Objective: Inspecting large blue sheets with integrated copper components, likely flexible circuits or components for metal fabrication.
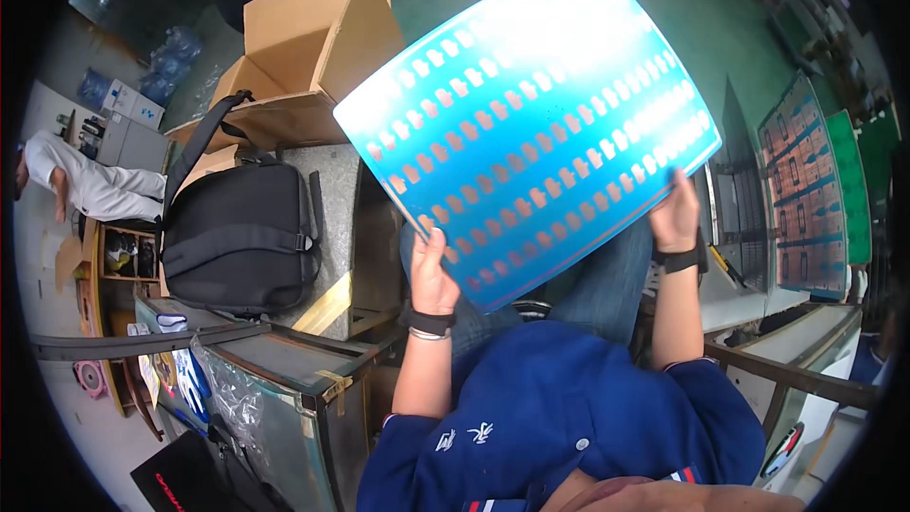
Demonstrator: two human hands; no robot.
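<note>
A large glossy blue panel (559,156) with rows of small copper-coloured patches is held up tilted in front of me. Strong light glares off its upper part. My left hand (434,275) grips its left edge, thumb on the face and the other fingers hidden behind. On the lower right edge, my right hand (676,216) is closed in the same way, its fingers mostly behind the panel. Dark bands are round both wrists.
To my left, a black backpack (242,237) lies by an open cardboard box (294,47). Copper-patterned panels (804,190) stand upright at the right, near a green board (850,190). A metal-framed cabinet (294,374) is close to my left arm. Another person (90,171) is at the far left.
</note>
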